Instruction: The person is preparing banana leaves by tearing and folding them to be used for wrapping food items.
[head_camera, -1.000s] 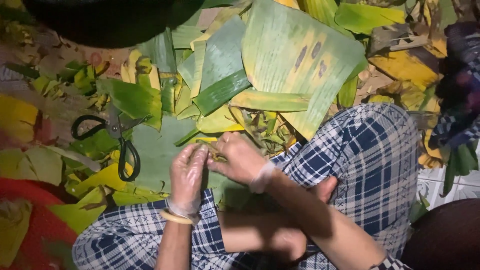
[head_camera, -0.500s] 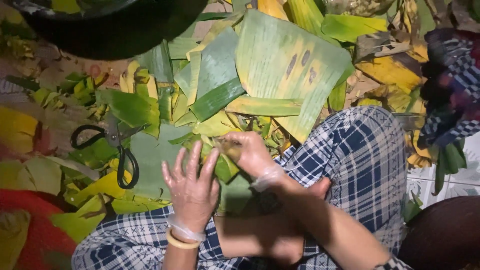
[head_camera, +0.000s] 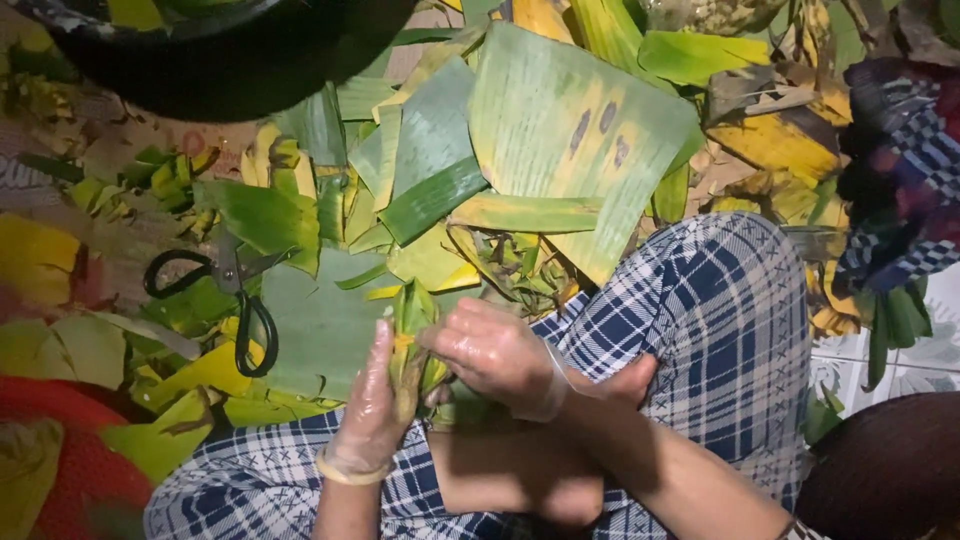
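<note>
Leaf-strewn floor under dim, warm light

Cut banana leaves (head_camera: 560, 130) cover the ground; pale floor tiles (head_camera: 900, 375) show at the right, a black basin (head_camera: 240, 60) sits at the top.

A single head-worn camera looks steeply down, close over the lap and leaf-strewn floor (head_camera: 120, 150).

Both hands wear thin, clear disposable gloves: the left hand (head_camera: 375, 405) ends in a rolled cuff ringed by a yellowish band, the right hand (head_camera: 495, 355) in a loose, crinkled cuff at the wrist. Forearms are bare. The trousers (head_camera: 720, 320) are blue-and-white plaid (dark navy squares, pale lines).
</note>
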